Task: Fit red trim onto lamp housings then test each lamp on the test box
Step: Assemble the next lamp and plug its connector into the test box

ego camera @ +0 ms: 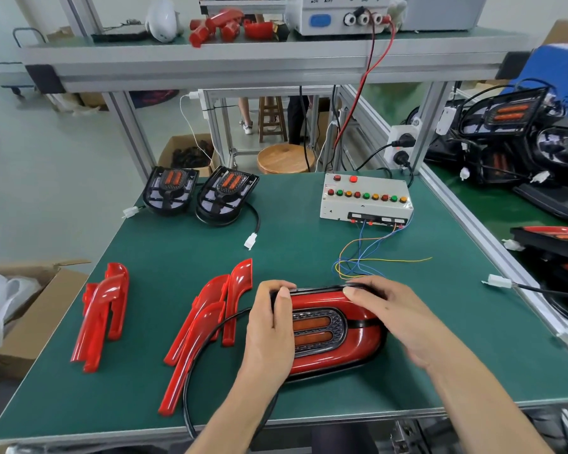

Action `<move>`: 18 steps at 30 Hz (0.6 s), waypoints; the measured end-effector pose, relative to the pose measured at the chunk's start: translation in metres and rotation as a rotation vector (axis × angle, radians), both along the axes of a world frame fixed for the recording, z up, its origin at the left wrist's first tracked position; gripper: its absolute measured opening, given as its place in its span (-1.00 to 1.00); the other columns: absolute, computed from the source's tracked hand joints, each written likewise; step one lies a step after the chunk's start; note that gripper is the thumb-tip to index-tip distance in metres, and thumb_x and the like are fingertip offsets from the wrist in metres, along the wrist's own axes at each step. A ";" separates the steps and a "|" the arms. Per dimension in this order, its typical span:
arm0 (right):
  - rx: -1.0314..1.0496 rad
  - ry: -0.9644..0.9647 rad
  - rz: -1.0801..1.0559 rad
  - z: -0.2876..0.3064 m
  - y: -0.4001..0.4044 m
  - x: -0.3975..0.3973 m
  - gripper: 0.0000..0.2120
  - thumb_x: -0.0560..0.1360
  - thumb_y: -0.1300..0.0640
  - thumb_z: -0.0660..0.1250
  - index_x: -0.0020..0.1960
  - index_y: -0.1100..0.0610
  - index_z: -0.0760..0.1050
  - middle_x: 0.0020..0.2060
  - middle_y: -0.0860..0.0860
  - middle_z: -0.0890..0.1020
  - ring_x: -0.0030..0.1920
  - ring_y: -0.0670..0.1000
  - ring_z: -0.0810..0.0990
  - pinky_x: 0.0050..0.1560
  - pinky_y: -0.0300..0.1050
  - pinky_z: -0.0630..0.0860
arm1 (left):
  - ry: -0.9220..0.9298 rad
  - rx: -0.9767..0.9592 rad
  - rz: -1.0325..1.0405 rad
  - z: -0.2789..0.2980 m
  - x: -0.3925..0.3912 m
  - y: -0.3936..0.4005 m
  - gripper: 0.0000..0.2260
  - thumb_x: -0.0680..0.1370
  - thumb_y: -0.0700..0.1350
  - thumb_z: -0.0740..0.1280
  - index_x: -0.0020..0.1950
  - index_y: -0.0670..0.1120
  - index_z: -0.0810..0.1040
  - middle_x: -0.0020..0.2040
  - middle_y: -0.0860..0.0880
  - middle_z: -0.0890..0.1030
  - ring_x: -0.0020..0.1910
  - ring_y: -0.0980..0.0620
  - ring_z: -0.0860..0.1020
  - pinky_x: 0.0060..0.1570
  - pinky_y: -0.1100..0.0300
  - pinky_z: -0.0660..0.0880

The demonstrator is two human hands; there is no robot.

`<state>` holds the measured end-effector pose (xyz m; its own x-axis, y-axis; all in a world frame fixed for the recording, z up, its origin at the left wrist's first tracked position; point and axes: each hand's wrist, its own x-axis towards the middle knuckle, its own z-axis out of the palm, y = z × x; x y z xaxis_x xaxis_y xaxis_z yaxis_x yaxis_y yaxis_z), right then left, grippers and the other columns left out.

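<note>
A lamp housing with red trim on it (333, 355) lies near the green table's front edge, its two orange lenses facing up. My left hand (269, 329) grips its left end, fingers curled over the far edge. My right hand (397, 317) lies across its right side, fingers reaching over the far rim and pressing the trim. Loose red trim pieces lie in two groups, one (104, 314) at the left and one (207, 322) beside my left hand. Two bare black housings (169, 191) (227, 194) stand at the back left. The white test box (366, 199) sits at the back right.
Coloured wires (368, 253) run from the test box toward my right hand. A white connector (250, 240) lies mid-table and another (499, 281) at the right edge. Black lamps (505, 139) pile up on the right bench. A cardboard box (23, 309) stands at the left.
</note>
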<state>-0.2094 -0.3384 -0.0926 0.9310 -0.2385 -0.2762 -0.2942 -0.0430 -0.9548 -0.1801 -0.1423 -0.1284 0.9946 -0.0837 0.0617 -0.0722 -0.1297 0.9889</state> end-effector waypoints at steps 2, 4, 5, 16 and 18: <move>-0.023 -0.005 0.026 0.003 0.001 0.002 -0.87 0.45 -0.02 0.53 0.00 -0.09 0.70 -0.06 -0.12 0.75 -0.05 -0.13 0.72 -0.07 -0.33 0.53 | -0.023 0.017 0.009 0.002 -0.004 -0.001 -0.79 0.61 0.16 0.08 0.04 0.24 0.50 -0.16 0.05 0.57 -0.32 0.19 0.46 -0.30 0.21 0.47; 0.006 -0.004 0.045 0.005 0.001 0.003 -0.80 0.43 0.00 0.55 0.05 -0.05 0.70 -0.05 -0.10 0.75 -0.07 -0.12 0.72 -0.13 -0.37 0.54 | -0.067 0.037 0.028 0.003 -0.006 -0.001 -0.81 0.63 0.13 0.08 0.03 0.24 0.49 -0.14 0.07 0.56 -0.30 0.12 0.47 -0.28 0.34 0.43; 0.033 -0.002 0.050 0.005 0.001 0.003 -0.78 0.43 0.03 0.55 0.07 -0.02 0.69 -0.04 -0.08 0.75 -0.07 -0.11 0.72 -0.14 -0.36 0.55 | -0.082 0.044 0.033 0.003 -0.007 -0.001 -0.81 0.64 0.12 0.08 0.03 0.24 0.48 -0.13 0.08 0.56 -0.27 0.09 0.48 -0.26 0.38 0.42; 0.126 0.022 0.024 0.006 0.005 0.010 -0.86 0.44 0.20 0.54 -0.01 0.08 0.70 -0.09 0.07 0.74 -0.15 0.00 0.68 -0.16 -0.15 0.60 | -0.096 0.049 0.055 0.003 -0.007 0.001 -0.83 0.65 0.09 0.10 0.01 0.23 0.48 -0.13 0.12 0.57 -0.19 0.06 0.50 -0.21 0.42 0.42; 0.123 0.025 0.019 0.005 0.006 0.011 -0.85 0.43 0.20 0.55 -0.01 0.09 0.70 -0.09 0.07 0.74 -0.16 0.00 0.68 -0.17 -0.15 0.60 | -0.100 0.044 0.064 0.001 -0.007 0.001 -0.82 0.64 0.11 0.10 0.02 0.22 0.49 -0.13 0.13 0.57 -0.20 0.08 0.50 -0.20 0.42 0.42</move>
